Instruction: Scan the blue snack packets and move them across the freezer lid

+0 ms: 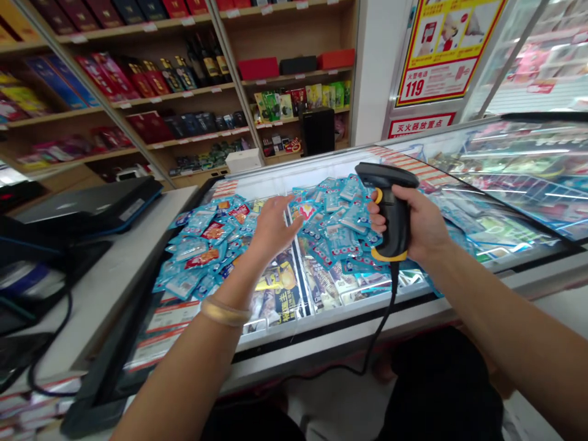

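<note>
In my right hand (425, 223) is a black and yellow barcode scanner (395, 214), held upright by its handle with my fingers wrapped round it. A black cord runs down from its base. My left hand (275, 225) reaches over the glass-topped freezer (271, 349), thumb and fingers apart. Just beyond its fingertips is a small blue packet (307, 212) with a red and yellow mark; whether they touch I cannot tell. Small blue packets lie in two heaps on the glass, a left heap (202, 245) and a right heap (342, 214).
On the left counter (103, 269) stands dark electronic equipment (92, 205). Behind the freezer, shelves (184, 92) hold boxes and bottles. A red and yellow poster (450, 49) hangs on the far wall. The scanner's cord (374, 343) hangs over the freezer's front edge.
</note>
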A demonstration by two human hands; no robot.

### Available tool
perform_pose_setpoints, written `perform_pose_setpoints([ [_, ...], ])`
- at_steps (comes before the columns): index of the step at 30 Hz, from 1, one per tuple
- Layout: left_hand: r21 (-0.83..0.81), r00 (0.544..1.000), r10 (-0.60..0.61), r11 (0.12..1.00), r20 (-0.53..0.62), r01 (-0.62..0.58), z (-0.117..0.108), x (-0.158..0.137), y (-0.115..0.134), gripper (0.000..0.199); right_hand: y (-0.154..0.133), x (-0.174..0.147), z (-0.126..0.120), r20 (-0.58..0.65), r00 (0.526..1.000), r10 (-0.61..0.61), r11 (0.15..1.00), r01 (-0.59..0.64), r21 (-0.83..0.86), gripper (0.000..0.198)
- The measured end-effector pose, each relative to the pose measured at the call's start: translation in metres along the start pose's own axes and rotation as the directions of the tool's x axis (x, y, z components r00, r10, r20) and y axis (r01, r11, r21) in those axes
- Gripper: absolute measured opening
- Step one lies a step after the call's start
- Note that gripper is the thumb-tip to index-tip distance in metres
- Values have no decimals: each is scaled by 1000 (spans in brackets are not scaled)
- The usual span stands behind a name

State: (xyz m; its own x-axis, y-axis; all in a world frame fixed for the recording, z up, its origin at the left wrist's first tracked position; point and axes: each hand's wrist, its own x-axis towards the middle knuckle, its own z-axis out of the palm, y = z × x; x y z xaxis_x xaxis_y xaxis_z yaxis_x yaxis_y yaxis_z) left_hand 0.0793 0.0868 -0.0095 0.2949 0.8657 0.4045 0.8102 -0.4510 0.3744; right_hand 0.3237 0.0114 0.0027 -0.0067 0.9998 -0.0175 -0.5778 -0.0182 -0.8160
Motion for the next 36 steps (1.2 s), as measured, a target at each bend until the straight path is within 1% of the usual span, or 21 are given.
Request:
perform_pose_setpoints([
  [2,65,994,-108,992,-35,110,-17,-9,-30,50,17,7,25,66,996,60,998,-59,-8,20],
  [4,117,979,-202,972,-41,206,-32,-19,-54,50,36,15,49,133,983,126,992,-125,-12,21],
  [6,153,963,-268,952,4,264,-44,-29,-73,50,55,21,70,184,963,198,980,-199,-13,21],
  [8,179,951,-301,942,78,283,-53,-39,-87,51,72,24,84,223,934,280,959,-283,-20,20],
  [9,188,945,-309,940,110,285,-56,-43,-93,53,80,24,88,235,918,321,946,-324,-27,20],
  [11,199,936,-323,935,138,294,-61,-51,-102,59,92,22,91,247,886,392,918,-393,-47,20],
  [14,228,928,-336,927,158,297,-67,-60,-112,64,104,18,84,244,851,465,884,-460,-82,21],
  [16,265,924,-350,916,156,302,-71,-63,-116,66,108,16,78,252,839,483,875,-477,-89,23],
  [19,324,905,-415,872,90,368,-74,-64,-119,71,108,15,74,284,832,476,877,-473,-85,24],
  [21,340,892,-448,849,56,405,-73,-63,-119,75,108,15,74,294,830,474,879,-468,-93,24],
  [23,343,893,-448,844,32,411,-70,-61,-118,75,107,15,75,287,831,476,878,-466,-105,23],
  [26,369,898,-441,834,-4,411,-63,-57,-116,69,107,15,76,272,834,480,876,-470,-107,25],
  [28,401,894,-449,819,6,409,-58,-53,-115,63,108,15,76,267,833,485,874,-476,-103,27],
  [31,465,864,-504,768,14,441,-54,-47,-112,55,109,15,75,269,830,488,872,-479,-101,28],
  [34,507,825,-565,705,-22,496,-52,-44,-106,47,109,15,74,278,827,489,871,-481,-101,27],
  [36,515,824,-567,699,-24,496,-54,-43,-98,43,109,15,74,274,828,488,871,-480,-100,27],
])
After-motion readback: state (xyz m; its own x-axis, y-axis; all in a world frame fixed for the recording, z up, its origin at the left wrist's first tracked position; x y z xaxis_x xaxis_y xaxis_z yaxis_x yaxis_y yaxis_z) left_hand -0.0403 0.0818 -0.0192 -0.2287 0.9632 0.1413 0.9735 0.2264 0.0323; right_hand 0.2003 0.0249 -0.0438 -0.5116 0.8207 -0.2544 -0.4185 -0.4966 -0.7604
